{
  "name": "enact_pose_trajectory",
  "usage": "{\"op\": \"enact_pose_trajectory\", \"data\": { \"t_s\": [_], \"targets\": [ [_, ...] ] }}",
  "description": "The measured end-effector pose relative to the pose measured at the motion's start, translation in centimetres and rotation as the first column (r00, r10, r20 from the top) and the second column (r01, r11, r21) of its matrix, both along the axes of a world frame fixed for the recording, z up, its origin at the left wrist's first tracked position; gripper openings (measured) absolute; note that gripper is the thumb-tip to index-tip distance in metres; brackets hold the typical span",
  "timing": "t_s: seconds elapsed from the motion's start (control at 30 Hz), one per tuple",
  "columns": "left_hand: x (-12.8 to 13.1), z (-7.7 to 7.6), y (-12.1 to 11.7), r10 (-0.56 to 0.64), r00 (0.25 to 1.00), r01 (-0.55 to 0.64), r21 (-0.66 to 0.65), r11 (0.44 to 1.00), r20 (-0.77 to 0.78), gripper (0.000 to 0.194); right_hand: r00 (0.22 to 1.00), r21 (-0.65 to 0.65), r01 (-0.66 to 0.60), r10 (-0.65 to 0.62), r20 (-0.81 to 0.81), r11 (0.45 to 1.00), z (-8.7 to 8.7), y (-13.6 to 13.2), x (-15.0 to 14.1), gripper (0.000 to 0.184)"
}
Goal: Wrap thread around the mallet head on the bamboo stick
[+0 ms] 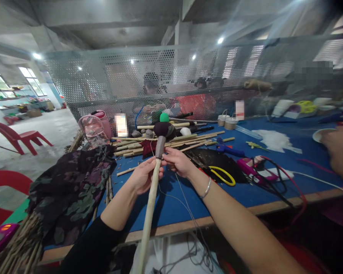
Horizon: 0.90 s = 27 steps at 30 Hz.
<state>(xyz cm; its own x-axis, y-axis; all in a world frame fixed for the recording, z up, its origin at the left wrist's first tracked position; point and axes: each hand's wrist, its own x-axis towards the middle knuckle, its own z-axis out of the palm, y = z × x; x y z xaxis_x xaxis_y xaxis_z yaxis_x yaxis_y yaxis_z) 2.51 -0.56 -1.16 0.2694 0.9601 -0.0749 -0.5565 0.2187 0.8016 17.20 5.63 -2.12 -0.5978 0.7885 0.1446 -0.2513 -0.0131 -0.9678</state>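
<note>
A pale wooden stick slants up from my lap, with a dark padded ball at its far end. Grey wrapping covers the stretch just below the ball. My left hand is closed round the stick under the wrapping. At the wrapping's lower edge, the fingers of my right hand pinch together against the stick, seemingly on a thin grey cord. That cord trails from beneath my hands to a white bag or cloth at my lap. My fingers partly hide the pinch.
Bamboo sticks lie across the blue table. Yellow-handled scissors, a blue glue gun and a magenta device with cables are to the right. Dark floral fabric drapes at left. Another person's hand is at far right.
</note>
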Motion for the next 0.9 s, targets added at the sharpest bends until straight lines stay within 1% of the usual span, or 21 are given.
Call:
{"op": "enact_pose_trajectory", "data": {
  "t_s": [0.07, 0.1, 0.17, 0.23, 0.27, 0.33, 0.37, 0.43, 0.47, 0.5, 0.53, 0.6, 0.63, 0.67, 0.73, 0.8, 0.9],
  "targets": [
    [0.2, 0.2, -0.2, -0.031, 0.999, 0.031, 0.009, 0.999, -0.005, 0.022, 1.000, 0.025, 0.015, -0.014, -0.028, 1.000, 0.1, -0.1, 0.0, 0.034],
    [0.3, 0.2, -0.2, -0.015, 1.000, 0.015, 0.018, 1.000, -0.012, 0.022, 0.999, 0.040, 0.028, -0.026, -0.040, 0.999, 0.0, -0.2, -0.1, 0.034],
    [0.8, 0.2, -0.4, 0.068, 0.997, -0.066, 0.036, 0.997, -0.045, 0.020, 0.998, 0.070, 0.039, -0.036, -0.050, 0.997, 0.0, -0.3, -0.4, 0.034],
    [1.2, 0.2, -0.5, 0.160, 0.980, -0.155, 0.049, 0.987, -0.117, 0.026, 0.999, 0.095, 0.029, -0.026, -0.038, 0.995, -0.1, -0.5, -0.8, 0.033],
    [1.3, 0.2, -0.5, 0.188, 0.970, -0.182, 0.048, 0.982, -0.155, 0.029, 0.999, 0.110, 0.029, -0.026, -0.031, 0.994, -0.1, -0.7, -1.0, 0.033],
    [1.1, 0.3, -0.5, 0.198, 0.960, -0.198, 0.020, 0.980, -0.199, 0.033, 0.998, 0.133, 0.059, -0.055, -0.033, 0.989, -0.1, -1.0, -1.5, 0.031],
    [0.9, 0.5, -0.5, 0.185, 0.964, -0.188, -0.001, 0.982, -0.191, 0.033, 0.995, 0.132, 0.091, -0.086, -0.049, 0.987, 0.0, -1.2, -1.7, 0.029],
    [0.3, 0.7, -0.4, 0.132, 0.984, -0.137, -0.043, 0.990, -0.117, 0.034, 0.982, 0.099, 0.168, -0.158, -0.100, 0.981, 0.3, -1.6, -1.9, 0.023],
    [0.0, 0.9, -0.4, 0.097, 0.993, -0.100, -0.058, 0.993, -0.062, 0.034, 0.977, 0.080, 0.189, -0.179, -0.120, 0.979, 0.4, -1.8, -1.9, 0.022],
    [-0.2, 1.0, -0.4, 0.063, 0.998, -0.063, -0.074, 0.995, -0.005, 0.034, 0.977, 0.070, 0.182, -0.173, -0.123, 0.981, 0.6, -2.0, -1.9, 0.022],
    [-0.4, 1.1, -0.3, 0.032, 0.998, -0.028, -0.094, 0.995, 0.045, 0.034, 0.986, 0.070, 0.142, -0.135, -0.100, 0.987, 0.7, -2.2, -1.8, 0.022],
    [-0.6, 1.1, -0.3, -0.008, 0.992, 0.025, -0.130, 0.991, 0.124, 0.035, 1.000, 0.093, 0.017, -0.016, -0.013, 0.995, 0.9, -2.5, -1.5, 0.023],
    [-0.6, 1.1, -0.3, -0.019, 0.988, 0.041, -0.143, 0.989, 0.151, 0.036, 0.999, 0.114, -0.022, 0.019, 0.028, 0.993, 0.9, -2.5, -1.4, 0.024],
    [-0.6, 1.1, -0.3, -0.025, 0.985, 0.050, -0.148, 0.988, 0.172, 0.037, 0.999, 0.142, -0.020, 0.012, 0.052, 0.990, 0.9, -2.6, -1.4, 0.025],
    [-0.5, 1.0, -0.3, -0.025, 0.981, 0.054, -0.146, 0.988, 0.192, 0.037, 0.995, 0.211, 0.085, -0.096, 0.040, 0.974, 0.8, -2.5, -1.4, 0.026],
    [-0.4, 0.9, -0.2, -0.014, 0.985, 0.043, -0.166, 0.985, 0.170, 0.039, 0.981, 0.266, 0.176, -0.191, 0.027, 0.948, 0.7, -2.4, -1.4, 0.027],
    [-0.3, 0.7, -0.1, 0.027, 0.992, -0.002, -0.199, 0.980, 0.122, 0.041, 0.974, 0.355, 0.163, -0.207, 0.091, 0.921, 0.9, -2.4, -1.2, 0.026]
  ]
}}
